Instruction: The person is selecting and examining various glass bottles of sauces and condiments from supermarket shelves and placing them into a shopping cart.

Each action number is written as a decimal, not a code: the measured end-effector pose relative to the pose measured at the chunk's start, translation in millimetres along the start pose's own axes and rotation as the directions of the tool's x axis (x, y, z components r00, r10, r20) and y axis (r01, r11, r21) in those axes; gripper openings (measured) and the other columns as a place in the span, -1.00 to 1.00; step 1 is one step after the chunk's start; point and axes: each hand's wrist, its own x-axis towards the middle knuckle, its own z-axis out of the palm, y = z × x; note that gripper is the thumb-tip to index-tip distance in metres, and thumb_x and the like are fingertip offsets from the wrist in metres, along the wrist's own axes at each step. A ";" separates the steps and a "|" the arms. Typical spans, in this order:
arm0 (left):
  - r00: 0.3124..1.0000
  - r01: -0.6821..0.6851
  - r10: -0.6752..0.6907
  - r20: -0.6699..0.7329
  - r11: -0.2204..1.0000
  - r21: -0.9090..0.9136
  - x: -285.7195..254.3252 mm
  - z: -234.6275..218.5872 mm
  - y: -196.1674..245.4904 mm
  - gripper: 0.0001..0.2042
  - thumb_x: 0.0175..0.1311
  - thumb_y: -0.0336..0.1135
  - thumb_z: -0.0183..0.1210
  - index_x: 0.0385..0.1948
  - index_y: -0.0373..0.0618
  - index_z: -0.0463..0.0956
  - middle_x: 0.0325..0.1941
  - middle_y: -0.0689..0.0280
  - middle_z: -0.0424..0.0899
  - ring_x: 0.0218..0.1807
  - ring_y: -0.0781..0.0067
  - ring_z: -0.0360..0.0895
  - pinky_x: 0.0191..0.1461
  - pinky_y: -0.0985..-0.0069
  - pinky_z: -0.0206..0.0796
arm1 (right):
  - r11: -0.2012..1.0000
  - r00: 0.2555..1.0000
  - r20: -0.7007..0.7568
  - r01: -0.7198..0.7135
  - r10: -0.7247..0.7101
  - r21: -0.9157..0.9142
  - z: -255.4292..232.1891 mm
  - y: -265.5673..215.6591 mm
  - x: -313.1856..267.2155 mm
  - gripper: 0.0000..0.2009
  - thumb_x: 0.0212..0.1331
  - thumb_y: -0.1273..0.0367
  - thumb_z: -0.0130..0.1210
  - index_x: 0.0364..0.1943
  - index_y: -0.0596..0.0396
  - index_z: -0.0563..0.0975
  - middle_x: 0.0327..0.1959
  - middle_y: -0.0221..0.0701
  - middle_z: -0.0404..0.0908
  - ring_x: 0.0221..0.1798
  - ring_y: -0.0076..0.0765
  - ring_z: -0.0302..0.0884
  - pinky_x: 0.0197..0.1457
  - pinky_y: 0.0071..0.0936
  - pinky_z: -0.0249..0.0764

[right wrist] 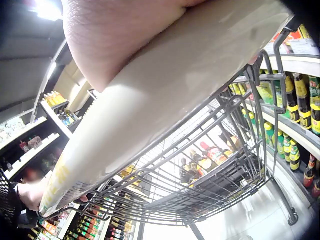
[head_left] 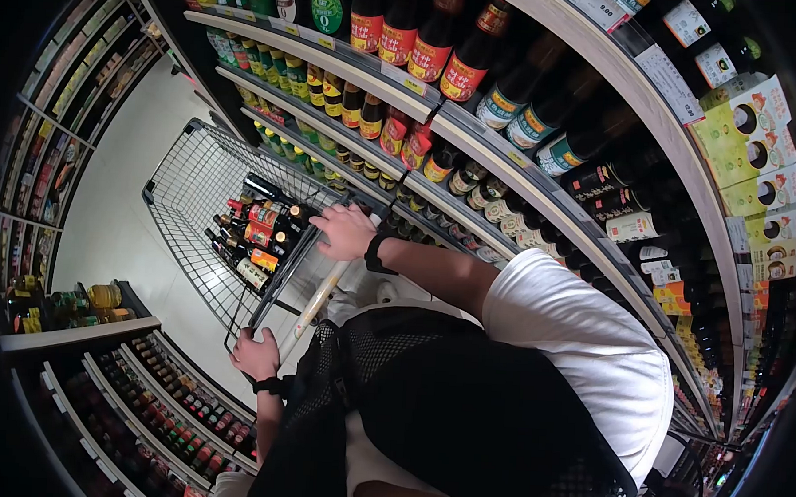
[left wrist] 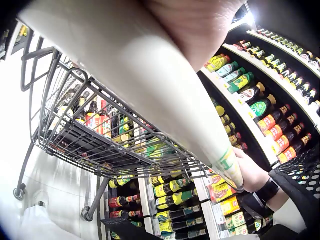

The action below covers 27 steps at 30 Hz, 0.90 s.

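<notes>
My right hand (head_left: 345, 233) grips one end of the pale handle (head_left: 322, 291) of a wire shopping cart (head_left: 283, 281). At the handle's other end, my left hand (head_left: 255, 358) holds on, with the fingers reaching over toward the basket. Both wrist views show a palm lying against the handle, which is wide and whitish there. Several dark bottles lie in a heap in the basket, among them a red-labelled bottle (head_left: 259, 234). Through the wire, bottles (right wrist: 202, 162) also show in the right wrist view.
Shelves of sauce bottles (head_left: 463, 69) rise close along the right side. A lower shelf unit (head_left: 83, 332) stands at the left, with bottles on top. Pale floor (head_left: 98, 204) runs ahead of the cart, and another shelf row (head_left: 60, 145) lines its far left.
</notes>
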 end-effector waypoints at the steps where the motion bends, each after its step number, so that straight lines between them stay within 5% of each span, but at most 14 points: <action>1: 1.000 0.003 -0.003 -0.002 1.000 -0.001 -2.6 0.7 -0.4 -0.56 0.19 0.01 0.18 0.00 -0.08 0.64 -0.06 0.14 0.77 0.12 0.04 0.61 0.51 0.04 0.04 | 1.000 0.999 -0.034 0.007 -0.007 -0.003 1.2 0.2 -3.1 -0.45 0.11 0.10 0.15 0.23 -0.06 0.55 -0.03 -0.33 0.57 0.20 -0.19 0.43 0.25 -0.10 0.30; 6: 0.996 0.050 -0.049 0.073 0.999 -0.002 -16.1 -2.9 1.9 -0.56 0.19 0.00 0.18 0.01 -0.09 0.62 0.06 0.20 0.73 0.26 0.06 0.50 0.57 -0.01 -0.08 | 1.000 1.000 -0.026 0.011 -0.011 -0.006 -0.5 0.9 -19.4 -0.44 0.12 0.08 0.15 0.23 -0.05 0.56 -0.02 -0.32 0.57 0.21 -0.19 0.42 0.26 -0.10 0.30; 23: 0.994 0.048 -0.049 0.100 0.999 0.009 -68.8 7.2 7.7 -0.56 0.17 -0.03 0.21 0.01 -0.09 0.60 0.09 0.18 0.69 0.27 0.06 0.48 0.59 0.00 -0.13 | 1.000 1.000 -0.011 0.011 -0.010 0.016 2.2 18.8 -80.2 -0.43 0.18 0.05 0.16 0.26 -0.02 0.53 0.04 -0.27 0.58 0.24 -0.13 0.41 0.28 -0.05 0.26; 27: 0.996 0.023 -0.021 0.088 1.000 -0.017 -79.1 12.7 7.2 -0.57 0.17 -0.03 0.22 0.01 -0.08 0.60 0.08 0.20 0.69 0.28 0.10 0.48 0.59 -0.01 -0.14 | 0.989 0.997 -0.072 0.036 -0.026 0.140 -2.1 26.7 -92.9 -0.44 0.18 0.06 0.21 0.21 0.06 0.55 0.06 -0.23 0.58 0.25 -0.08 0.42 0.33 -0.07 0.29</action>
